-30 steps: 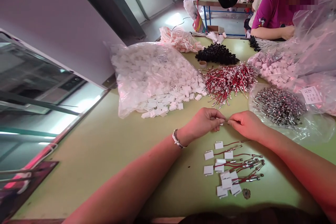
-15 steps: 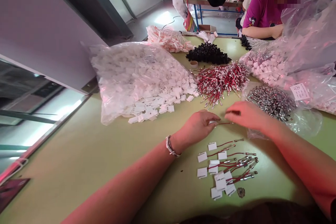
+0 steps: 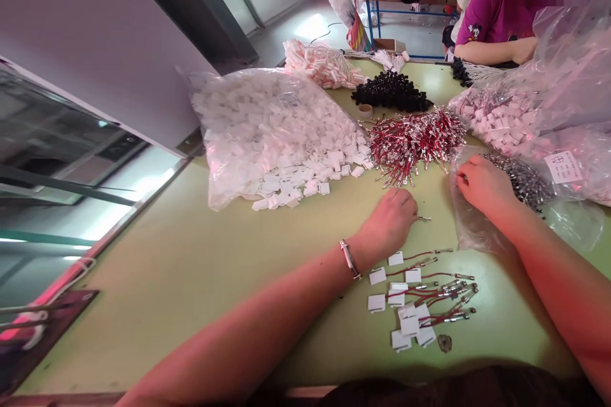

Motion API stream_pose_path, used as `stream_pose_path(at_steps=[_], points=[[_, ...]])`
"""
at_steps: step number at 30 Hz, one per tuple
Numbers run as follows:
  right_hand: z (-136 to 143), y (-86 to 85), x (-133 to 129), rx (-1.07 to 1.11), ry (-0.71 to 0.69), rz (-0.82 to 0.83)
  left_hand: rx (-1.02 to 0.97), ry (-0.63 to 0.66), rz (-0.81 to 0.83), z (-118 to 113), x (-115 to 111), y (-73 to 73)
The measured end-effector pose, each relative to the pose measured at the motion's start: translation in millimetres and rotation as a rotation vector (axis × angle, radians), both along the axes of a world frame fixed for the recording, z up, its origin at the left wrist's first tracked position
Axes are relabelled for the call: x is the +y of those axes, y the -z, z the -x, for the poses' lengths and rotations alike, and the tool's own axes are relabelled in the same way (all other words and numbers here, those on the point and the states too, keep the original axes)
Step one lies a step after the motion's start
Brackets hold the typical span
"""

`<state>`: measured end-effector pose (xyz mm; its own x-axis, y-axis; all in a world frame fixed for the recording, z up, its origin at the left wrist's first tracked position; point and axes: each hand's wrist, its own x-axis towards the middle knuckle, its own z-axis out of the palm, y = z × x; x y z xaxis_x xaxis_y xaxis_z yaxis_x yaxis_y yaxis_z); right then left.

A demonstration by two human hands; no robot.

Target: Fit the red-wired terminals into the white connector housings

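Note:
My left hand (image 3: 394, 216) is closed above the table, pinching a short red wire lead whose metal terminal (image 3: 424, 218) sticks out to the right; the white connector housing seen on it earlier is hidden by the fingers. My right hand (image 3: 487, 186) hovers over the near left side of a clear bag holding a heap of small metal terminals (image 3: 529, 184). Its fingertips are curled together, and whatever they hold is too small to make out. Below my hands lie several white connectors (image 3: 409, 325) with red wires and metal ends, some overlapping.
A big clear bag (image 3: 267, 133) spills white housings (image 3: 286, 191) on the left. Behind are red wire leads (image 3: 415, 140), black parts (image 3: 392, 90), a tape roll (image 3: 365, 110) and pink-white pieces (image 3: 322, 63). More bags (image 3: 563, 108) stand right. A person in a purple shirt (image 3: 496, 6) sits opposite.
My right hand has moved right, away from the left hand, to the bag of metal terminals. My left hand keeps hold of the lead. The whole view has shifted slightly.

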<state>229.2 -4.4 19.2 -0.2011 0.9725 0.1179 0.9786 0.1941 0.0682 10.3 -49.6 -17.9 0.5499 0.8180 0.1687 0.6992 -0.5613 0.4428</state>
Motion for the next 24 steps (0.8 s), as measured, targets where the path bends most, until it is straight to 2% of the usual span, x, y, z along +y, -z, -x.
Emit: stream_pose_path(at_steps=[2, 4, 6, 8, 14, 18, 21, 24], points=[[6.4, -7.2, -7.8, 0.163, -0.010, -0.008, -0.194, -0.089, 0.127, 4.9, -0.5, -3.0], [16.7, -10.8, -17.8, 0.369, -0.099, 0.071, -0.395, -0.175, 0.300, 10.8, -0.7, -7.3], [29.3, -8.8, -28.4, 0.548, -0.220, 0.180, -0.545, -0.211, 0.449, 15.4, -0.3, -10.3], [40.8, -2.3, -36.9, 0.670, -0.282, 0.227, -0.591, -0.210, 0.514, 17.9, 0.6, -11.4], [54.7, 16.7, -45.2, 0.922, -0.285, 0.202, -0.478, -0.155, 0.508, 17.6, -1.1, -15.0], [52.7, 15.7, -43.2, 0.905, -0.287, 0.269, -0.399, -0.112, 0.489, 17.8, -4.4, -16.2], [50.4, 7.1, -41.2, 0.812, -0.273, 0.380, -0.254, -0.060, 0.328, 21.1, -5.4, -11.3], [50.4, -2.9, -41.7, 0.747, -0.195, 0.568, 0.033, 0.046, 0.066, 24.4, -6.2, -6.0]])
